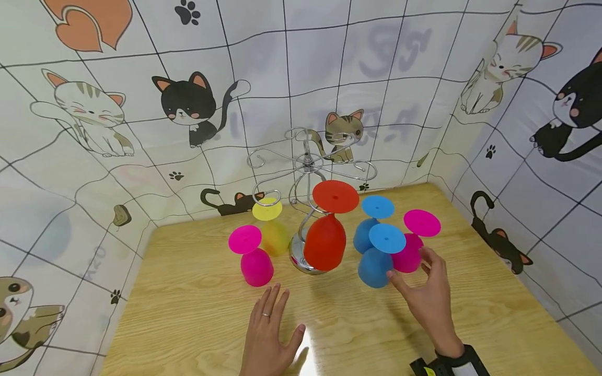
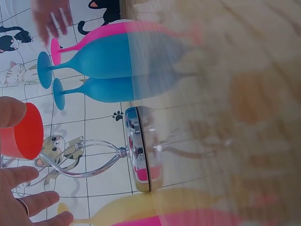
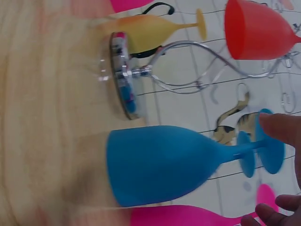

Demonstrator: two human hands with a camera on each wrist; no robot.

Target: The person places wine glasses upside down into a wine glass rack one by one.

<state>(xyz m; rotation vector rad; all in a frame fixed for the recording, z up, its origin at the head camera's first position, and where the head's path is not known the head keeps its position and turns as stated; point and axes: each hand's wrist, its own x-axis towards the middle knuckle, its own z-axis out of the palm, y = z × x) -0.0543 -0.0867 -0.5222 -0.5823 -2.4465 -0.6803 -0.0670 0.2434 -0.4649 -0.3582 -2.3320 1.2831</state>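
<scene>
A red plastic goblet (image 1: pixel 325 243) hangs upside down from a silver wire rack (image 1: pixel 308 164). Two blue goblets (image 1: pixel 375 267) and a pink goblet (image 1: pixel 408 253) stand inverted on the table to its right. Over on the left are a yellow goblet (image 1: pixel 275 237) and another pink goblet (image 1: pixel 256 267), also upside down. My right hand (image 1: pixel 430 295) is beside the nearer blue goblet, thumb and fingers spread apart. In the right wrist view its thumb (image 3: pixel 282 127) overlaps the blue foot; I cannot tell if they touch. My left hand (image 1: pixel 270 331), holding nothing, extends its fingers toward the left pink goblet.
The wooden table (image 1: pixel 188 297) ends at walls covered with a cat-patterned sheet (image 1: pixel 263 57) behind and at both sides. The rack's round chrome base (image 2: pixel 138 148) stands between the two groups of goblets. Its curled arms spread above the table.
</scene>
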